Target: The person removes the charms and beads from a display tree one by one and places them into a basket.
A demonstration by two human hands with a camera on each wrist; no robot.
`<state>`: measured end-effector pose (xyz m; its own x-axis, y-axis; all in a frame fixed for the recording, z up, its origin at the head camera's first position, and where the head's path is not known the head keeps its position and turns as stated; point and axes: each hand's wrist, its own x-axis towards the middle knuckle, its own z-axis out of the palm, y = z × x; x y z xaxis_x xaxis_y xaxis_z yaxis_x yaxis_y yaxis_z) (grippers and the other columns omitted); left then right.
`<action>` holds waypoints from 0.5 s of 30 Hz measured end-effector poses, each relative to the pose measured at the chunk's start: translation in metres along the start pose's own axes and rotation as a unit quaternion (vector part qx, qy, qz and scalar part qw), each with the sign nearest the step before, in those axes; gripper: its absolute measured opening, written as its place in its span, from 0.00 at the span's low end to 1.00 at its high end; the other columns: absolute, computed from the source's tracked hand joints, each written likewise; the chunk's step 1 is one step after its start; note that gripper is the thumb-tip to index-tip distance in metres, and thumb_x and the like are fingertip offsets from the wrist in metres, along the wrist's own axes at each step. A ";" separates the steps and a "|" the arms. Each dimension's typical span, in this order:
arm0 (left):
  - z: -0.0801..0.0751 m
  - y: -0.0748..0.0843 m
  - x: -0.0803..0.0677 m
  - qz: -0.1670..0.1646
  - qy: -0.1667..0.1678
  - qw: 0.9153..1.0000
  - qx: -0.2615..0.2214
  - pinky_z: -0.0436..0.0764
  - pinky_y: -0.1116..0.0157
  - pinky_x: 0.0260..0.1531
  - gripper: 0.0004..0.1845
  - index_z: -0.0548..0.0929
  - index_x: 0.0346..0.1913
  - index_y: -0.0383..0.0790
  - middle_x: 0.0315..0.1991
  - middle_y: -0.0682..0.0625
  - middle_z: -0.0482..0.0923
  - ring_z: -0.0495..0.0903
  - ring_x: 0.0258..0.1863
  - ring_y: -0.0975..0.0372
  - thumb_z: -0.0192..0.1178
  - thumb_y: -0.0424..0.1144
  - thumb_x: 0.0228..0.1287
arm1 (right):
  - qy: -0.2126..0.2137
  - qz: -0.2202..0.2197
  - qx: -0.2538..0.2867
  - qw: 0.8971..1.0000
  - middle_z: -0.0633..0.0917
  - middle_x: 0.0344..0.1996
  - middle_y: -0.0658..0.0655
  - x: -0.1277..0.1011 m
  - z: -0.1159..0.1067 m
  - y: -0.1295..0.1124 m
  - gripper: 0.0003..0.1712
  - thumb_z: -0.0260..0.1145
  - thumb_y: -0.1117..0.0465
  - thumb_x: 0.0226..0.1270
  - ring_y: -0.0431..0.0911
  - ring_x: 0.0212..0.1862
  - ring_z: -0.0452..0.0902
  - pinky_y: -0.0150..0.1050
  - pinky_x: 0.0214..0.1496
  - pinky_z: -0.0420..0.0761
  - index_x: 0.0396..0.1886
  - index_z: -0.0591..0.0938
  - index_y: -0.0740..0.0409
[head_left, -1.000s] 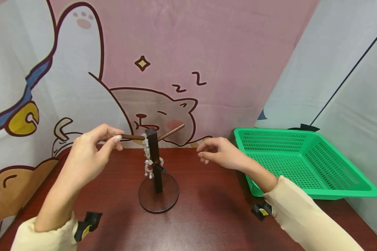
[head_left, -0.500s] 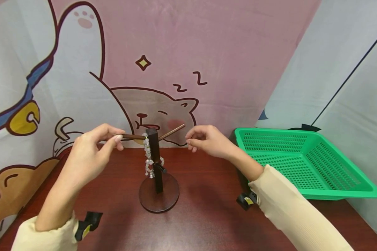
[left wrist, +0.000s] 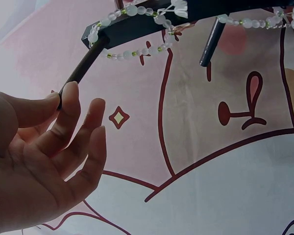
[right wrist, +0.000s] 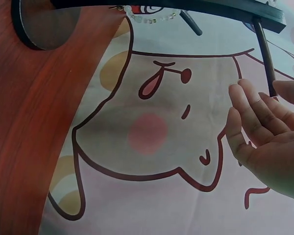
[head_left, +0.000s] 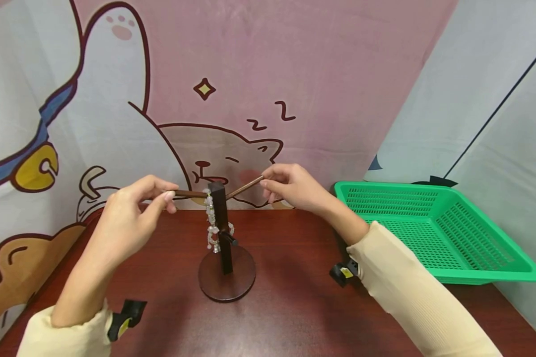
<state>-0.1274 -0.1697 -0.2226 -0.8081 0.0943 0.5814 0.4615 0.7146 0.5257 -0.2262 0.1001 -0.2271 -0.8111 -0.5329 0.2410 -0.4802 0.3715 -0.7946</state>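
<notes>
- Head view: my left hand [head_left: 131, 210] pinches the tip of the left peg of the dark wooden jewellery stand [head_left: 225, 248], which sits on the reddish-brown wooden table [head_left: 295, 307]. My right hand [head_left: 295, 188] closes thumb and forefinger on the tip of the right peg. A string of pale glass beads [head_left: 212, 225] hangs down the post, just under the left peg — well apart from the green plastic mesh basket [head_left: 433, 230] at the right.
- Left wrist view: thumb and fingertips [left wrist: 71, 95] nip the peg's end; the other fingers lie loosely straight. The beads [left wrist: 137, 51] drape over the post near the peg's root.
- Right wrist view: the peg's tip seems to meet the fingertips [right wrist: 284, 95], though the contact itself lies at the frame edge.
- My judgement: a light grip at both tips, pulling evenly, should keep the stand from tipping — and the beads from sliding off.
</notes>
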 end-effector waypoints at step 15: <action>0.000 0.000 0.000 0.008 0.003 1.000 0.005 0.65 0.71 0.19 0.06 0.82 0.40 0.38 0.22 0.53 0.79 0.73 0.20 0.65 0.56 0.32 0.63 | -0.006 -0.019 0.013 1.000 0.82 0.21 0.57 0.006 0.000 -0.003 0.10 0.54 0.66 0.68 0.47 0.24 0.78 0.39 0.30 0.78 0.40 0.79 0.69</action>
<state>-0.1274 -0.1696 -0.2223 -0.7980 0.1017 0.5940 0.4714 0.7195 0.5101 -0.2300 0.0959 -0.2234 -0.7880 -0.5562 0.2642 -0.5019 0.3316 -0.7988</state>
